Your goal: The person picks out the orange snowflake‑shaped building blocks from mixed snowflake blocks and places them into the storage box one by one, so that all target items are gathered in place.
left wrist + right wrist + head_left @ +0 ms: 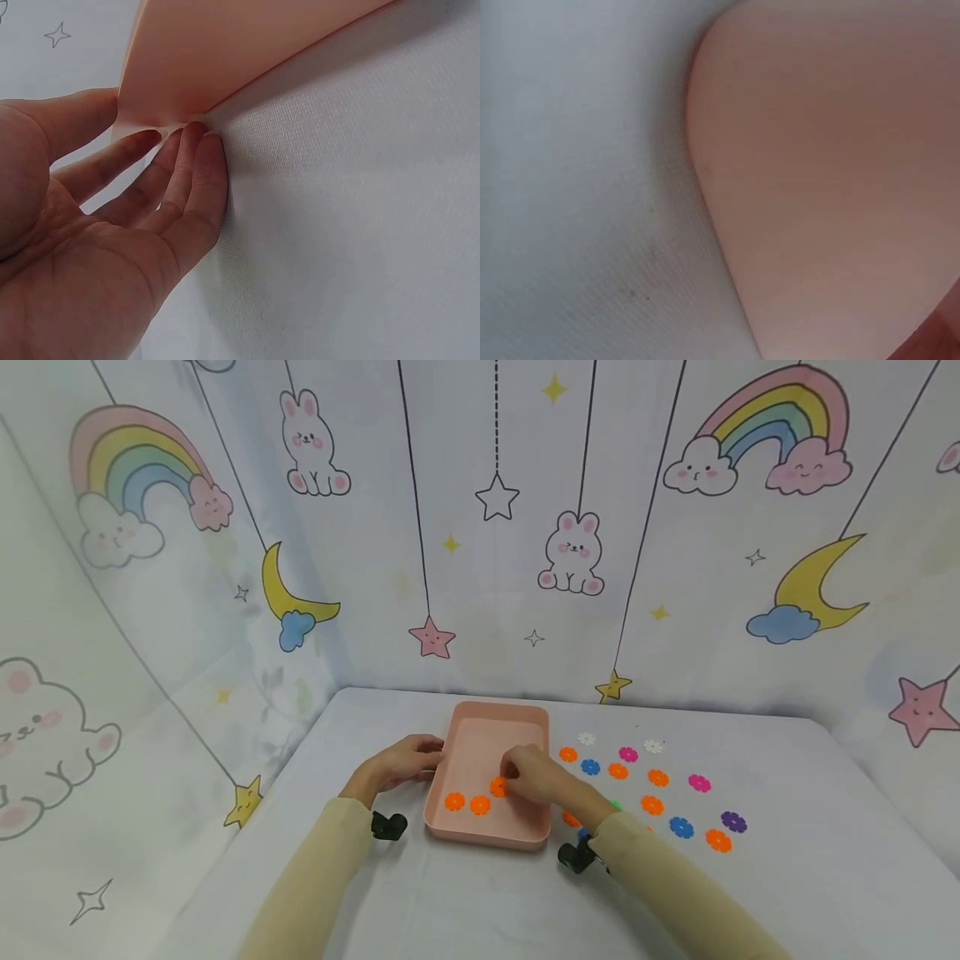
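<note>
A pink rectangular tray [491, 839] lies on the white cloth. My left hand [405, 762] is at its left side; in the left wrist view, the thumb and loosely bent fingers of that left hand [112, 202] touch the outer wall of the tray [202, 52]. Inside the tray, my right hand [534, 777] pinches an orange flower-shaped piece [498, 787], its fingertips partly hidden. Two more orange flower pieces [454, 802] [480, 805] lie left of it on the tray floor. The right wrist view holds mostly the tray's outer wall [825, 172].
Right of the tray, several flower pieces lie scattered: orange [652, 805], blue [681, 827], pink [699, 783], purple [733, 822] and white [653, 747]. My right forearm [660, 877] covers part of that area. A patterned cloth backdrop [495, 577] stands behind the table.
</note>
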